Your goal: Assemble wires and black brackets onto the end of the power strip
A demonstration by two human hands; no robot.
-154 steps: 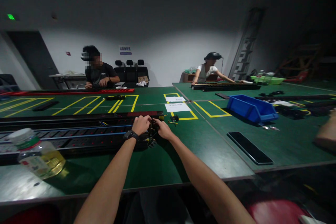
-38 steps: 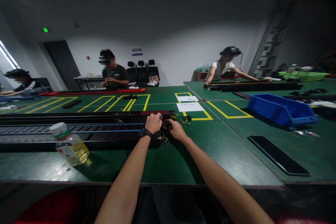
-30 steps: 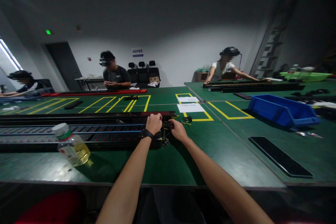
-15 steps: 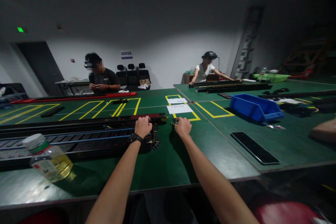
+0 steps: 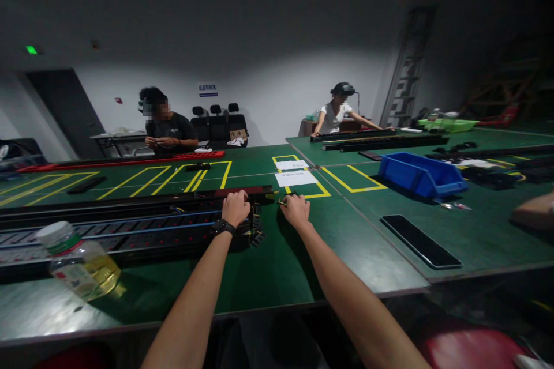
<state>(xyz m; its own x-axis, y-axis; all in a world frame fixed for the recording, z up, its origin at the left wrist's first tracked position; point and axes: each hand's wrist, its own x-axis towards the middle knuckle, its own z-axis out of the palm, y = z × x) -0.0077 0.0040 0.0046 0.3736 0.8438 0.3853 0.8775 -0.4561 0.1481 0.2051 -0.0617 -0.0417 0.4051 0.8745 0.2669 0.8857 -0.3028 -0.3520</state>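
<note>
- Socket strip [image 5: 130, 225] lay lengthwise; left hand [image 5: 236, 207] clamped its right end, apparently steadying it.
- Right hand [image 5: 296, 209] sat alongside, fingers bent over a yellow-wired part [image 5: 283, 203]; grip unclear.

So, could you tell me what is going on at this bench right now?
A person's left hand rests on the right end of a long black socket strip on the green table. The right hand is beside it, at some small wired parts; its grip is hidden. Two other people work farther back.
</note>
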